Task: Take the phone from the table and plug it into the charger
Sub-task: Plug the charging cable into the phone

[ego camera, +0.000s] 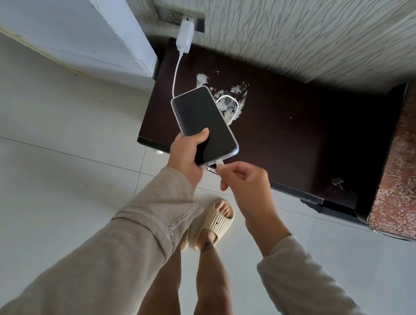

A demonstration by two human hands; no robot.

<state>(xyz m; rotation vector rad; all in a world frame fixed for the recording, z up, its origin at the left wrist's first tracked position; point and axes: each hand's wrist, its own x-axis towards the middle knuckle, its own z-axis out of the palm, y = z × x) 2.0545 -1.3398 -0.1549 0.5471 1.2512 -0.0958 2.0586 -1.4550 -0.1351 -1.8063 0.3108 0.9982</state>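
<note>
From the head camera, the left hand (185, 153) wraps around the lower end of the black-screened smartphone in a clear case (204, 126), thumb lying on the glass, holding it tilted in the air above the front edge of the dark brown wooden table (302, 135). The right hand (244, 183) pinches the small white cable plug (219, 162) between thumb and fingertip right at the phone's bottom port; whether the plug is already seated or only touching the opening cannot be told. The thin white cable (177, 74) runs up behind the phone to the white charger block (185, 38) plugged into the grey wall socket plate (178, 17). A loop of the cable lies on the table just beyond the phone. The step in hand looks like the plugging-in itself. The next move likely calls for lining the plug squarely with the port, pressing it home, then setting the phone down without straining the lead.
</note>
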